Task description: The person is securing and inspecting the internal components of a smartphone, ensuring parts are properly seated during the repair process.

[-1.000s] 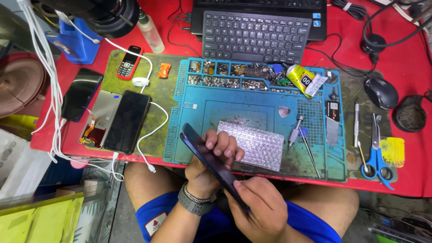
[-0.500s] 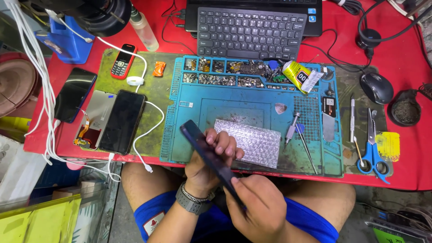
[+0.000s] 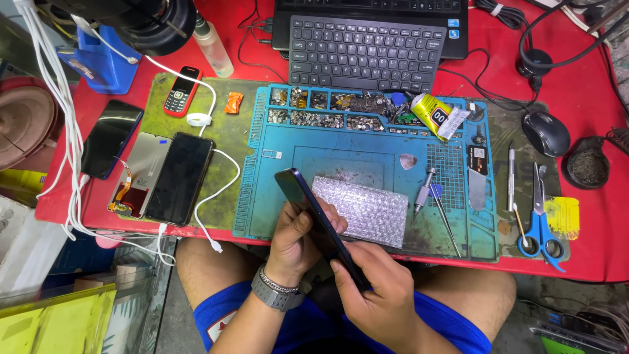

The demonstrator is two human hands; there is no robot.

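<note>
Head view: both hands closed on one dark smartphone point(image 3: 321, 226), held edge-up and tilted over the near edge of the teal repair mat point(image 3: 275, 210), its far end above the mat, its near end over the lap.

Left hand point(image 3: 298, 239), metal bracelet at the wrist: fingers curled round the phone's middle from the left, thumb on the side. Clamped, not loose.

Right hand point(image 3: 373, 288): wrapped round the phone's near end, fingers folded in, index finger lying along the edge. Hands sit close together, nearly touching along the phone.

Just right of the phone, a bubble-wrap pad point(image 3: 363, 210) lies flat on the mat. Further right on the mat: precision screwdriver point(image 3: 422, 196), a guitar-pick-style opener point(image 3: 408, 160), yellow glue tube point(image 3: 432, 113) at the far side, parts trays along the far rim.

Left of the mat: black phone face-up point(image 3: 178, 178) with white cable, bare display panel point(image 3: 134, 174) beside it, small red keypad phone point(image 3: 179, 90) farther back.

Far side: black keyboard point(image 3: 367, 52). Right: mouse point(image 3: 547, 132), blue-handled scissors point(image 3: 540, 223). All on a red table point(image 3: 590, 262).
</note>
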